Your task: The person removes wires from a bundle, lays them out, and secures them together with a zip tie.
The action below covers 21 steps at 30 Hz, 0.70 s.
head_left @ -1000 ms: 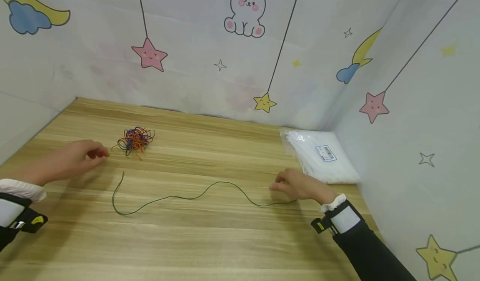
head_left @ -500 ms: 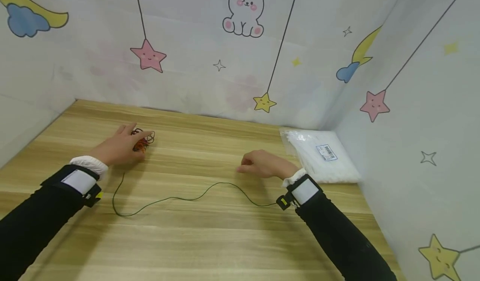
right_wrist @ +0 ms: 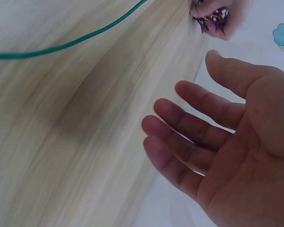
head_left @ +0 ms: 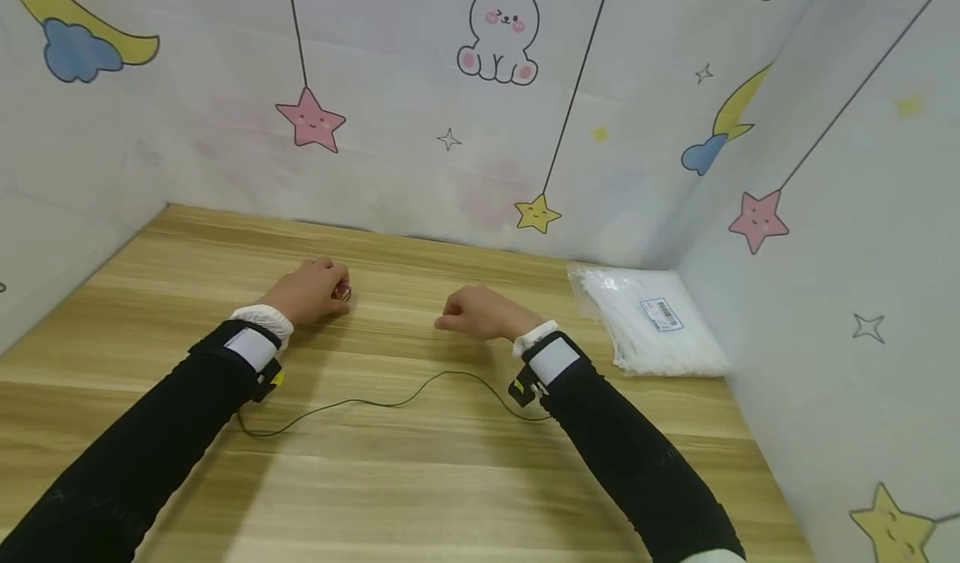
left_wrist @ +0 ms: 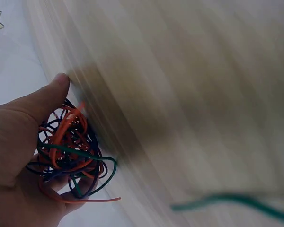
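Note:
My left hand point(head_left: 309, 291) holds a tangled bundle of thin orange, dark blue and green cords point(left_wrist: 73, 146), its fingers curled round it at the back left of the table. Most of the bundle is hidden by the hand in the head view. To its right, my right hand point(head_left: 482, 313) hovers over the table with nothing in it. Its fingers are loosely bent and spread in the right wrist view. A single green cord point(head_left: 378, 404) lies in a wavy line on the table, nearer to me than both hands. Each forearm covers one end of it.
A clear plastic bag of white strips point(head_left: 652, 321) with a printed label point(head_left: 662, 314) lies at the back right, by the side wall. The wooden table point(head_left: 420, 496) meets a patterned cloth wall point(head_left: 390, 62) at the back.
My left hand has reached the cord bundle, taken hold of it and carried it to the right. My right hand has moved left and farther back, away from the green cord's right end.

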Each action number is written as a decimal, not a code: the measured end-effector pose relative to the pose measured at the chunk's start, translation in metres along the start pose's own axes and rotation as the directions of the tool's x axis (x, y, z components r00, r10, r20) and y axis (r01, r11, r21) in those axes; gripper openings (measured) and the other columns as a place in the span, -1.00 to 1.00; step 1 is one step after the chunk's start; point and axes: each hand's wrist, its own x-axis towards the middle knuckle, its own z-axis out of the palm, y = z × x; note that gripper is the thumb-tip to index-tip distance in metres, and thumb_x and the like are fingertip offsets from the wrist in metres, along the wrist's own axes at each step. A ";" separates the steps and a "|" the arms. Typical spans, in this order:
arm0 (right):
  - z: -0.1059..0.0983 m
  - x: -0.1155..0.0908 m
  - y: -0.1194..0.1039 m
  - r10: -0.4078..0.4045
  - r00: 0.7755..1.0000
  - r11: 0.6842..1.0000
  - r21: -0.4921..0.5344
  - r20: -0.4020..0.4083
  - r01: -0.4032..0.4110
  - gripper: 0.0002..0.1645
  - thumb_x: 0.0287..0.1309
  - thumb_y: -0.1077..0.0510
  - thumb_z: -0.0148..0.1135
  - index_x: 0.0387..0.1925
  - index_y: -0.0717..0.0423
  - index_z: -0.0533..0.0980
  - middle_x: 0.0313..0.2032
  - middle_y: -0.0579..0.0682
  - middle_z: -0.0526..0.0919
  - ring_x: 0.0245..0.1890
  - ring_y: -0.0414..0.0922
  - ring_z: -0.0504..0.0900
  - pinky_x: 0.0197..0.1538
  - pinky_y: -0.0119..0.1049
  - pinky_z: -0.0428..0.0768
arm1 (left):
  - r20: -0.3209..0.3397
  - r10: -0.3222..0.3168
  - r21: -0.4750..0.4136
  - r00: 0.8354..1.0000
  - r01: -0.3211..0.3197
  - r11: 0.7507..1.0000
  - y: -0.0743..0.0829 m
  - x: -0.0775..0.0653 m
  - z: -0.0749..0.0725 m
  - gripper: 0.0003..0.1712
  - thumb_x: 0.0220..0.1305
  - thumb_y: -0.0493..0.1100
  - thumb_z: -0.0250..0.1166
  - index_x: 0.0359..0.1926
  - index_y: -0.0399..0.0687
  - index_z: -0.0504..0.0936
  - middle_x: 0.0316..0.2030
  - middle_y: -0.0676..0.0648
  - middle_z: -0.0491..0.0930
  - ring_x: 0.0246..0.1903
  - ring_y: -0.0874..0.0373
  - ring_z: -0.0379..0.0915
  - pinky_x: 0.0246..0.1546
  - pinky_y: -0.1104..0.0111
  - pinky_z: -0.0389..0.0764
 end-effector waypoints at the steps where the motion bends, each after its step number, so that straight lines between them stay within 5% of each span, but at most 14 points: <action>1: 0.002 0.004 -0.002 -0.008 1.000 1.000 0.001 -0.014 0.008 -0.70 0.50 -0.01 0.22 -0.18 0.13 0.69 -0.39 -0.09 0.60 -0.42 -0.20 0.47 -0.27 -0.34 0.44 | -0.002 0.013 -0.008 1.000 -0.013 1.000 0.005 0.003 0.001 -0.70 0.27 -0.17 0.48 -0.27 -0.15 0.48 -0.25 -0.18 0.45 -0.20 -0.15 0.38 -0.18 0.01 0.44; 13: 0.016 0.030 -0.022 0.012 0.958 0.994 0.111 -0.286 0.021 -0.65 0.52 0.07 0.20 0.12 0.23 0.60 -0.03 0.09 0.72 -0.04 -0.04 0.69 0.03 -0.17 0.62 | -0.088 0.109 -0.234 0.990 -0.127 0.964 0.055 0.029 0.003 -0.80 0.32 -0.29 0.45 -0.23 -0.24 0.55 -0.29 -0.13 0.55 -0.26 -0.01 0.50 -0.17 0.11 0.53; 21: 0.018 0.038 -0.025 0.052 0.888 0.950 0.296 -0.458 0.097 -0.73 0.50 0.10 0.23 -0.02 0.21 0.68 -0.17 0.07 0.77 -0.30 -0.13 0.66 -0.26 -0.34 0.57 | -0.111 0.118 -0.341 0.987 -0.150 0.928 0.074 0.034 -0.003 -0.78 0.27 -0.23 0.51 -0.21 -0.23 0.62 -0.28 -0.11 0.64 -0.28 0.03 0.55 -0.20 0.15 0.58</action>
